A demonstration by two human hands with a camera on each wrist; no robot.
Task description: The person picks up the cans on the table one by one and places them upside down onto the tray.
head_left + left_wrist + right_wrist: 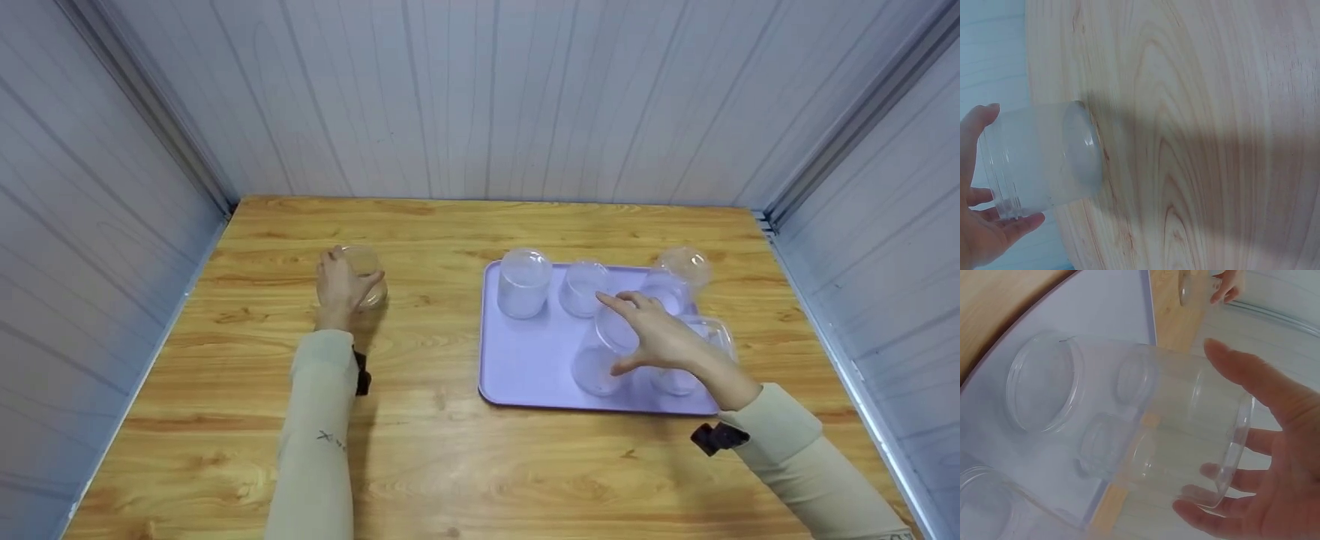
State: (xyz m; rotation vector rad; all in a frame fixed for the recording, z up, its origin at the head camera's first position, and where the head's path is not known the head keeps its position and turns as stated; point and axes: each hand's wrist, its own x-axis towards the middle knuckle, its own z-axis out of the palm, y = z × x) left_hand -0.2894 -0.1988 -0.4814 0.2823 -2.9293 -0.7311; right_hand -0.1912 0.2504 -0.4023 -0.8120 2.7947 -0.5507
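Note:
My left hand grips a clear jar by its upper part, over the left side of the table. In the left wrist view, thumb and fingers lie on opposite sides of the rim, and the jar's base is right at the wood. My right hand holds a tall clear jar near its top, over the front of the purple tray. In the right wrist view its thumb lies along one side of this jar, with the fingers round the other, seen partly through the clear wall.
Toward the tray's back stand a clear jar and a shorter clear cup. Another clear container is at the back right corner. A clear mug with a handle stands beside my right hand. Pale walls enclose the wooden table.

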